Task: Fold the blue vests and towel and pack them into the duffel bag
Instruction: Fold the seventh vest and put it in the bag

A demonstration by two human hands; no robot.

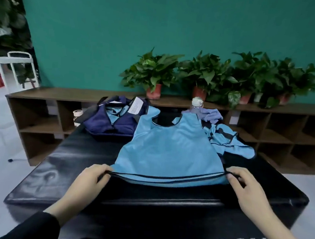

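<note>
Two hands pinch the hem of a vest [169,150] spread flat on the table [56,168]: the left hand [87,181] has its grip closed on the hem's left corner, the right hand [245,189] on the right corner. The vest's long axis runs away from the person, neck and armholes at the far end, hem nearest. It is light blue with dark piping along hem and neck. Beyond its left shoulder sits the navy bag [112,120], unzipped, with light blue cloth inside. Beyond its right shoulder lie a crumpled second vest [229,141], a lilac towel [209,115] and a bottle [197,103]. Bare black table surface shows left of the vest and between hem and near edge.
</note>
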